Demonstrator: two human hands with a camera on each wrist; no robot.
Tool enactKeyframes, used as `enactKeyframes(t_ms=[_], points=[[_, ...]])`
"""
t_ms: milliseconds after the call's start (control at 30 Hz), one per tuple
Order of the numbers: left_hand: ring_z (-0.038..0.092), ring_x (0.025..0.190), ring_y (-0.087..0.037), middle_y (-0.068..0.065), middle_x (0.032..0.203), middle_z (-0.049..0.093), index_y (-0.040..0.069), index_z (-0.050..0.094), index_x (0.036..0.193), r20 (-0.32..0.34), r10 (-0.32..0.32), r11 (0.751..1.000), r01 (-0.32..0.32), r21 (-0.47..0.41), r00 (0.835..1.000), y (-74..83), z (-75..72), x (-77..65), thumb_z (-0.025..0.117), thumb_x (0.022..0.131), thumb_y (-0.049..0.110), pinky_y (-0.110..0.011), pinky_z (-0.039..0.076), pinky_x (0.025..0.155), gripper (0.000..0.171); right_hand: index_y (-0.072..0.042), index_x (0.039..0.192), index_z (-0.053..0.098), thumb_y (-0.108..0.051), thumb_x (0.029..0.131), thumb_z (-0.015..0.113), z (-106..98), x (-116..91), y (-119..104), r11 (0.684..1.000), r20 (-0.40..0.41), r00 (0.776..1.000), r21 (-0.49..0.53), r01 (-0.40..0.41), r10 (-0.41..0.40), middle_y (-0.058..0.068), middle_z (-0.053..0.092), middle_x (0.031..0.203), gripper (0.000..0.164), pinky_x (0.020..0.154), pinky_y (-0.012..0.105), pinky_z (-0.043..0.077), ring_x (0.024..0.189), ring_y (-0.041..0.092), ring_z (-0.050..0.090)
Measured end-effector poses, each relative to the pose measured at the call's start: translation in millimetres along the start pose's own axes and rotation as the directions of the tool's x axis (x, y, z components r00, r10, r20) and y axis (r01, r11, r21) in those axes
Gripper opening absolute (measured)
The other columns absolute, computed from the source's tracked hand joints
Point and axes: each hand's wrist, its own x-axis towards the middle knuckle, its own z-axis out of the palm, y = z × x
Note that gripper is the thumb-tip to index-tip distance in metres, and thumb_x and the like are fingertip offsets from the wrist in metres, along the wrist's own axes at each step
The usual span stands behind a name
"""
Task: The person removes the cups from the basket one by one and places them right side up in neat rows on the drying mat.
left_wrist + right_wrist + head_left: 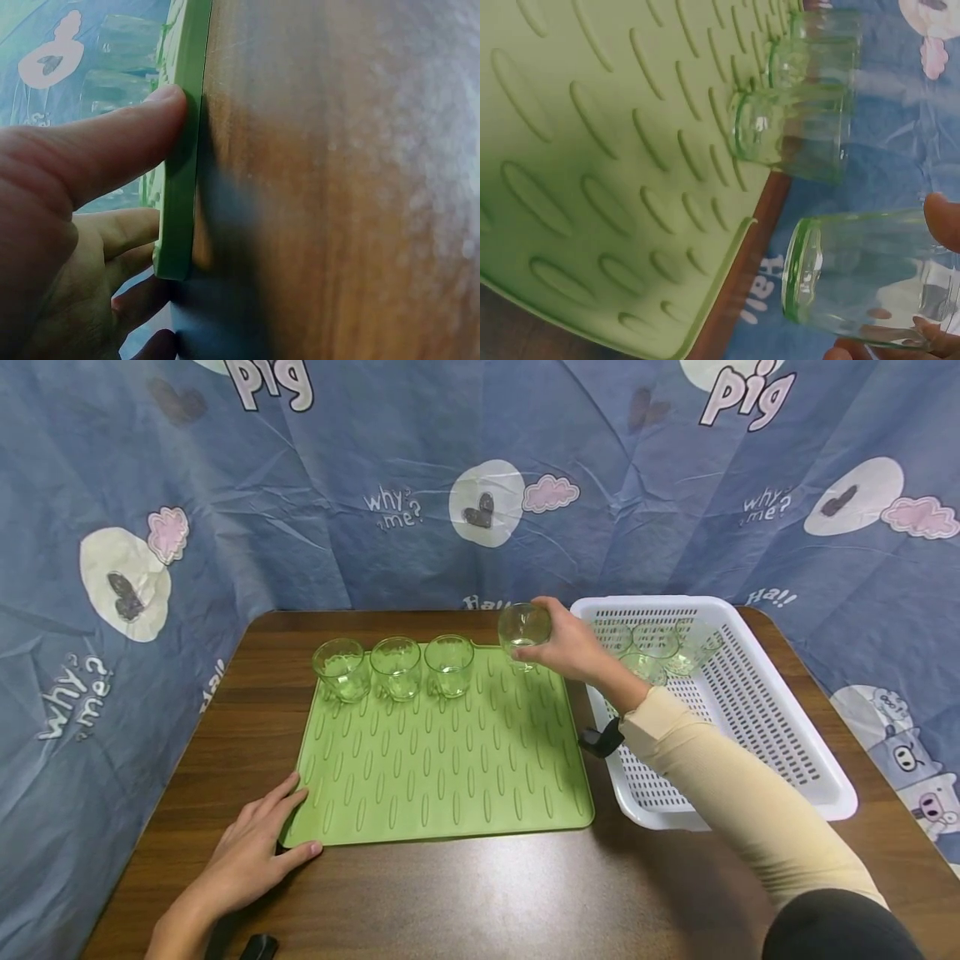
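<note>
My right hand point(570, 643) grips a clear glass cup point(521, 625) near the back right corner of the green drying mat point(442, 760). In the right wrist view, the base of this cup point(855, 277) shows apart from the mat's surface, with a thumb on one side and fingers on the other. Three more glass cups point(397, 668) stand upright in a row along the mat's back left edge. My left hand point(251, 847) rests at the mat's front left corner, fingers spread. In the left wrist view, its thumb point(142, 127) touches the mat's edge.
To the right of the mat stands a white perforated plastic basket point(806, 752) with several glass cups point(656, 643) at its back; my right forearm crosses over it. A small black object point(259, 947) lies near the front edge of the brown table point(465, 902). Behind hangs a blue printed cloth point(420, 435).
</note>
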Motion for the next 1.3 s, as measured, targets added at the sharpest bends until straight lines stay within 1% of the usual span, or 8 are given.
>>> enactKeyframes(t_ms=[200, 333, 467, 567, 867, 1067, 1200, 1300], points=[[0.034, 0.133, -0.049, -0.020, 0.162, 0.026, 0.000, 0.039, 0.150, 0.004, -0.006, 1.000, 0.006, -0.002, 1.000, 0.0, -0.9, -0.1, 0.070, 0.087, 0.051, -0.073, 0.035, 0.091, 0.087, -0.013, 0.155, 0.028, -0.029, 0.082, 0.081, 9.9, 8.9, 1.1, 0.998, 0.013, 1.000, 0.058, -0.022, 0.021, 0.019, 0.050, 0.146, 0.092, 0.108, 0.052, 0.043, 0.128, 0.038, 0.053], [0.035, 0.133, -0.049, -0.021, 0.161, 0.026, 0.000, 0.039, 0.149, 0.004, -0.003, 1.000, 0.003, 0.000, 1.000, 1.0, -1.4, -0.2, 0.070, 0.087, 0.051, -0.073, 0.035, 0.091, 0.086, -0.013, 0.155, 0.029, -0.027, 0.081, 0.082, 18.9, 14.0, 3.5, 0.998, 0.024, 0.999, 0.058, -0.034, 0.032, 0.018, 0.047, 0.150, 0.091, 0.112, 0.050, 0.040, 0.134, 0.038, 0.049], [0.035, 0.133, -0.049, -0.021, 0.161, 0.027, 0.000, 0.040, 0.149, 0.001, -0.001, 1.000, 0.001, -0.001, 1.000, 2.2, -2.6, -0.9, 0.071, 0.087, 0.049, -0.073, 0.035, 0.090, 0.085, -0.015, 0.156, 0.028, -0.025, 0.082, 0.081, 24.9, 18.0, 5.8, 0.997, 0.050, 0.998, 0.063, -0.036, 0.032, 0.016, 0.041, 0.156, 0.091, 0.117, 0.051, 0.035, 0.143, 0.037, 0.040], [0.034, 0.133, -0.049, -0.021, 0.161, 0.027, 0.000, 0.040, 0.149, 0.004, -0.003, 1.000, 0.003, -0.004, 1.000, 2.6, -3.0, -1.3, 0.071, 0.088, 0.049, -0.072, 0.035, 0.091, 0.085, -0.015, 0.157, 0.026, -0.023, 0.083, 0.081, 27.1, 20.1, 7.4, 0.994, 0.076, 0.996, 0.094, -0.049, 0.042, 0.014, 0.034, 0.161, 0.092, 0.120, 0.051, 0.031, 0.147, 0.036, 0.034], [0.036, 0.132, -0.050, -0.022, 0.160, 0.028, -0.001, 0.040, 0.148, -0.002, -0.001, 1.000, 0.001, 0.005, 1.000, 2.5, -3.0, -1.2, 0.072, 0.087, 0.048, -0.073, 0.036, 0.091, 0.084, -0.015, 0.157, 0.025, -0.011, 0.082, 0.080, 31.3, 24.0, 11.1, 0.980, 0.145, 0.987, 0.174, -0.095, 0.070, 0.014, 0.029, 0.163, 0.094, 0.122, 0.050, 0.027, 0.151, 0.034, 0.026], [0.036, 0.132, -0.050, -0.022, 0.160, 0.029, -0.001, 0.041, 0.148, -0.011, 0.004, 1.000, -0.004, 0.013, 1.000, 2.2, -2.4, -0.4, 0.072, 0.087, 0.047, -0.073, 0.036, 0.090, 0.084, -0.014, 0.157, 0.026, -0.004, 0.080, 0.079, 33.9, 26.5, 14.9, 0.967, 0.175, 0.981, 0.224, -0.123, 0.085, 0.016, 0.029, 0.162, 0.094, 0.122, 0.051, 0.027, 0.150, 0.036, 0.027], [0.036, 0.132, -0.050, -0.022, 0.160, 0.029, -0.001, 0.041, 0.148, -0.009, 0.003, 1.000, -0.003, 0.013, 1.000, 2.8, -2.3, -0.8, 0.072, 0.087, 0.047, -0.073, 0.036, 0.090, 0.083, -0.011, 0.156, 0.026, 0.000, 0.079, 0.078, 36.7, 27.4, 17.6, 0.960, 0.197, 0.978, 0.252, -0.121, 0.071, 0.017, 0.031, 0.161, 0.094, 0.120, 0.050, 0.030, 0.145, 0.038, 0.036], [0.036, 0.132, -0.050, -0.022, 0.160, 0.029, -0.001, 0.041, 0.148, -0.007, 0.002, 1.000, -0.002, 0.014, 1.000, 3.1, -2.4, -0.8, 0.072, 0.087, 0.047, -0.073, 0.036, 0.091, 0.083, -0.011, 0.156, 0.025, 0.001, 0.079, 0.077, 38.4, 27.6, 19.7, 0.960, 0.217, 0.974, 0.254, -0.120, 0.064, 0.017, 0.031, 0.161, 0.094, 0.119, 0.049, 0.033, 0.142, 0.039, 0.041]])
